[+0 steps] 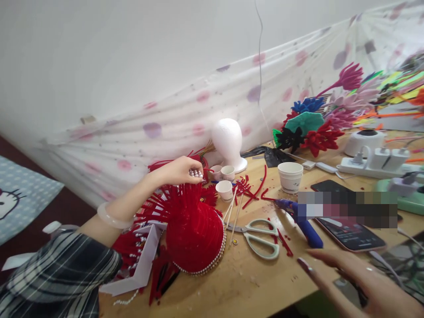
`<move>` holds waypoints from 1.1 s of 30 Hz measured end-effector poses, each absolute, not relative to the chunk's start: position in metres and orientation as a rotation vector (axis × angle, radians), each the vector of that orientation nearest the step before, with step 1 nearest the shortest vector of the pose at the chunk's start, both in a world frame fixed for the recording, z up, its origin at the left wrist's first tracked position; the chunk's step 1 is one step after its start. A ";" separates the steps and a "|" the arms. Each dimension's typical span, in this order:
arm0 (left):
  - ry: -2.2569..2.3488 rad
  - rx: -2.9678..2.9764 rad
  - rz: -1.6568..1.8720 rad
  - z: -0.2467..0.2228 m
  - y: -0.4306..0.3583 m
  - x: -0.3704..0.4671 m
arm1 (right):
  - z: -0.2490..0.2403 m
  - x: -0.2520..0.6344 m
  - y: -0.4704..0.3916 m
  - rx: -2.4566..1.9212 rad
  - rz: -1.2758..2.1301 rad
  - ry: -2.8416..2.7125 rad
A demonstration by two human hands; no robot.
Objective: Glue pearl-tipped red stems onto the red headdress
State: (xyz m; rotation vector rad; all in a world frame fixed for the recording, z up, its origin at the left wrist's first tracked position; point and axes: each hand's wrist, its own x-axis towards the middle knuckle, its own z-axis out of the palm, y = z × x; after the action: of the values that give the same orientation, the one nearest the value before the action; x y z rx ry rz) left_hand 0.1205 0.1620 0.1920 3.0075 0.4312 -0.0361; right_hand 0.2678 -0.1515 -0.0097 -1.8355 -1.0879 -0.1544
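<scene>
My left hand [180, 170] is closed around a cluster of pearl beads [196, 174], held above a red headdress [195, 238]. The headdress is a rounded velvety cap with upright red strips on top and pearl trim along its lower edge. Near the table's front right edge, my right hand [367, 282] is open, its fingers apart and nothing visible between them. Closest to it are a blue glue gun [309, 232] and a phone [354, 234]. Scissors [261, 240] with pale handles lie between the headdress and my right hand.
Behind the headdress stand a white foam head [227, 139] and small paper cups [224, 190]. A larger cup [290, 177] is farther right. Colourful fuzzy flowers [304, 123] and a power strip [374, 165] occupy the right. A white box [142, 260] sits left of the headdress.
</scene>
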 end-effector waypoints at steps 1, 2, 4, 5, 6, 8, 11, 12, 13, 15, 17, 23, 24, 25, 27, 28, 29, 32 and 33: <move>0.424 3.007 -0.028 0.192 0.163 0.120 | 0.003 0.258 -0.141 -1.766 -0.063 -1.148; 0.420 3.008 -0.023 0.192 0.164 0.120 | 0.018 0.251 -0.125 -1.731 0.090 -1.227; 0.411 2.997 -0.038 0.193 0.165 0.121 | 0.048 0.242 -0.077 -1.645 0.242 -1.317; 0.405 2.987 -0.051 0.193 0.166 0.121 | 0.062 0.241 -0.049 -1.594 0.277 -1.367; 0.396 2.977 -0.064 0.194 0.166 0.121 | 0.075 0.243 -0.022 -1.559 0.299 -1.400; 0.379 2.963 -0.077 0.195 0.166 0.121 | 0.093 0.250 0.026 -1.529 0.366 -1.462; 0.377 2.943 -0.060 0.197 0.166 0.120 | 0.106 0.259 0.070 -1.489 0.456 -1.620; 0.387 2.936 -0.052 0.197 0.165 0.119 | 0.108 0.261 0.077 -1.477 0.494 -1.668; 0.398 2.930 -0.044 0.197 0.165 0.119 | 0.110 0.262 0.082 -1.467 0.532 -1.708; 0.420 2.928 -0.043 0.197 0.165 0.118 | 0.112 0.263 0.086 -1.460 0.596 -1.760; 0.439 2.940 -0.053 0.198 0.165 0.117 | 0.115 0.264 0.087 -1.461 0.624 -1.784; 0.545 2.940 -0.130 0.203 0.163 0.113 | 0.118 0.268 0.092 -1.440 0.608 -1.853; 0.564 2.947 -0.136 0.204 0.161 0.112 | 0.118 0.269 0.093 -1.430 0.605 -1.866; 0.583 2.952 -0.139 0.205 0.160 0.112 | 0.118 0.270 0.093 -1.421 0.604 -1.880; 0.623 2.939 -0.135 0.206 0.157 0.111 | 0.119 0.270 0.094 -1.407 0.606 -1.904; 0.638 2.928 -0.125 0.206 0.156 0.111 | 0.119 0.270 0.095 -1.402 0.608 -1.913; 0.654 2.922 -0.110 0.205 0.155 0.111 | 0.120 0.270 0.095 -1.398 0.607 -1.921; 0.698 2.935 -0.057 0.202 0.154 0.110 | 0.120 0.270 0.096 -1.383 0.594 -1.935; 0.709 2.947 -0.037 0.201 0.153 0.110 | 0.120 0.270 0.096 -1.360 0.603 -1.936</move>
State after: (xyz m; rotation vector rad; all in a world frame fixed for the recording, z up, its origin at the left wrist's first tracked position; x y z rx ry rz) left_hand 0.1102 0.1535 0.2011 2.9466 0.7092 -0.0371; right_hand 0.2701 0.0965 0.1198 -1.3602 -1.9361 0.6026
